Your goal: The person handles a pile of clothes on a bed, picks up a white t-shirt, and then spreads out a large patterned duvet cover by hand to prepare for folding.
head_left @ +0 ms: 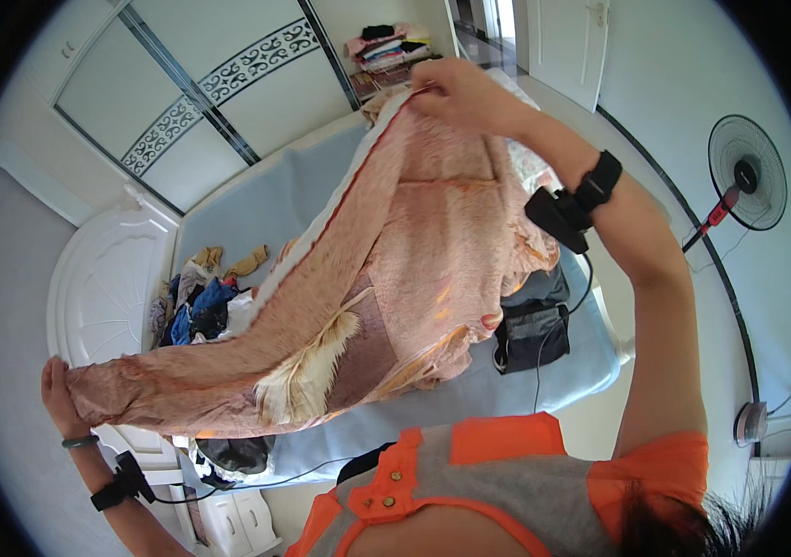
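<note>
A large pinkish-brown fleecy blanket (437, 230) with a red-edged white border and a feather pattern is stretched between my two hands above the bed. My left hand (65, 400), far left, is closed around one bunched end. My right hand (461, 97), raised at the top centre, grips the red edge at another part. The blanket sags in folds between them, its lower right part bunched over the bed. What lies beneath the blanket is hidden. Each wrist wears a black strap with a small device and a cable.
Under the blanket is a bed with a light blue sheet (256, 181). Mixed clothes (211, 303) lie near the white headboard (113, 278), dark folded fabric (534, 334) on the right side. A wardrobe (256, 90) stands beyond, a standing fan (747, 174) at the right.
</note>
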{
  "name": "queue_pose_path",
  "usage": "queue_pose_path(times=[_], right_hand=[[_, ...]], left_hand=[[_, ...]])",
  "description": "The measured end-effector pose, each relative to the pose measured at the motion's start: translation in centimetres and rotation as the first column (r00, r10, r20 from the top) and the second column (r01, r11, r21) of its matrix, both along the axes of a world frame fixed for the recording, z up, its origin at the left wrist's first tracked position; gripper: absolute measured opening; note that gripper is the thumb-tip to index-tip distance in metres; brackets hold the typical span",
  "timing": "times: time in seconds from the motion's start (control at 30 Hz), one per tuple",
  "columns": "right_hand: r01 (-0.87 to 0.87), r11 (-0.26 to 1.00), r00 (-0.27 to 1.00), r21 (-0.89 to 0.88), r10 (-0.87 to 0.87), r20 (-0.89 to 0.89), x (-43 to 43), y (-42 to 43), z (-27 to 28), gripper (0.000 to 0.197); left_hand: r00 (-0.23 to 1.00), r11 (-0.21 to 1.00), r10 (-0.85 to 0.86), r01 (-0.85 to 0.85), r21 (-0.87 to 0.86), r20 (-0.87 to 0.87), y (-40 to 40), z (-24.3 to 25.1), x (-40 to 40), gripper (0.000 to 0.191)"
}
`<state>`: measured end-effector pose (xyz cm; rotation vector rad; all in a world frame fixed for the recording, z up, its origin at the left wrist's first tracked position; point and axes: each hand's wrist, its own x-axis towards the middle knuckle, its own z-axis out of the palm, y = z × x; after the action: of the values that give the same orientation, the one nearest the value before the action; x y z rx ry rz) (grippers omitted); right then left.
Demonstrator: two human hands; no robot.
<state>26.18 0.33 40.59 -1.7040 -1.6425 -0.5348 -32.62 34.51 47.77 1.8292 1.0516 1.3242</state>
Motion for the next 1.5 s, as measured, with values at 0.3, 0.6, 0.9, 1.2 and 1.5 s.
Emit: queue_pose_path(times=[0.3, 0.6, 0.9, 1.2, 1.5], right_hand=[[-0.485, 0.873, 0.743, 0.045, 0.439, -0.505, -19.8, 3.3, -8.6, 0.016], [-0.571, 0.814, 0.641, -0.104, 0.363, -0.676, -21.0, -2.1, -20.1, 0.021], [-0.024, 0.971, 0.837, -0.237, -0.111, -0.537, -15.4, -6.8, -29.2, 0.026], [0.57, 0.767, 0.262, -0.293, -0.509, -0.82, -10.6, -9.0, -41.0, 0.026], [0.502, 0.86, -0.684, -0.094, 0.328, -0.652, -4.9, -5.0, -43.0, 0.049]], left_hand=[[0.537, 0.659, -0.706, 0.737, -0.151, -0.462, -20.1, -12.4, 23.9, 0.032], [0.222, 0.626, -0.696, 0.653, -0.426, -0.682, -23.6, -17.2, 22.6, 0.01], [0.805, 0.935, -0.351, 0.279, -0.217, -0.478, -19.7, -11.1, 12.7, 0.012], [0.927, 0.945, -0.308, 0.272, -0.182, -0.214, -19.8, -2.2, 3.5, 0.027], [0.901, 0.945, 0.274, -0.187, 0.269, -0.337, -21.3, -0.3, -3.1, 0.04]])
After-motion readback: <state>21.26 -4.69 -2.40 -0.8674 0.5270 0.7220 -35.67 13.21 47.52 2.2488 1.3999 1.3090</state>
